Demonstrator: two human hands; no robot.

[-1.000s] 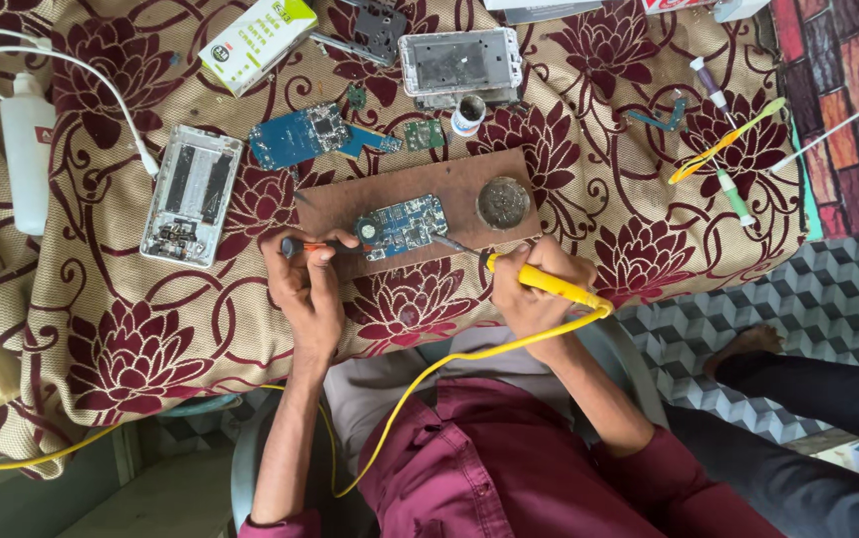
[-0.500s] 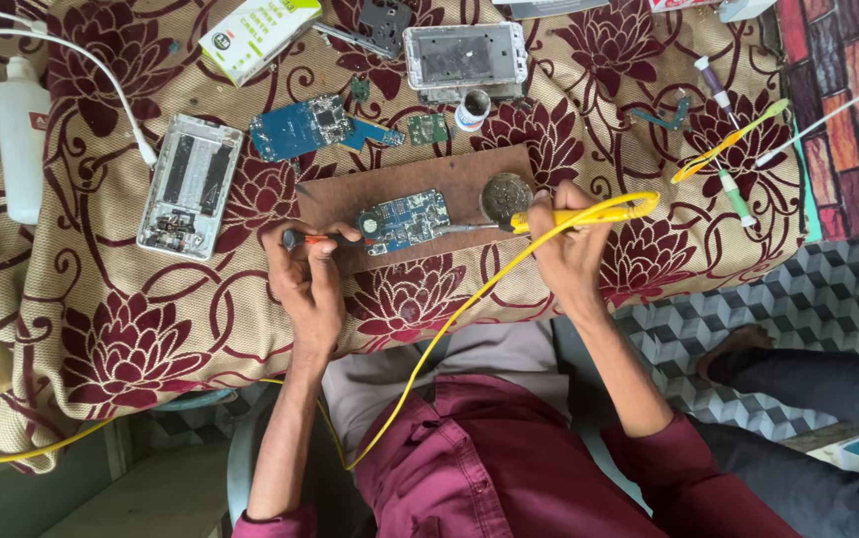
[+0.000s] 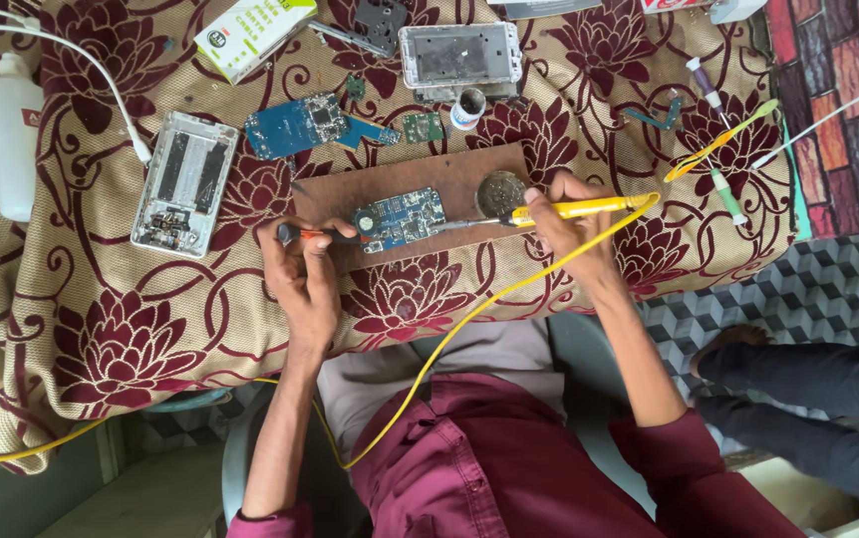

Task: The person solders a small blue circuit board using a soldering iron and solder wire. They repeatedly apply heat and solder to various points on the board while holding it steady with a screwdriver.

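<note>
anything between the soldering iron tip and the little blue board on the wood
Nothing visible. The soldering iron in the right hand lies with its tip at the right edge of the blue board, over bare wooden board. The round tin sits just behind it.

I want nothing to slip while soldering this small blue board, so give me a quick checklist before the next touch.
1. Soldering iron gripped in right hand: ok.
2. Tip on the small blue board: cannot tell, it lies at the edge.
3. Left hand steadying the board with a thin tool: ok.
4. Board resting on the brown mat: ok.
5. Yellow cord clear of the board: ok.
6. Round tin close by: ok.
</note>
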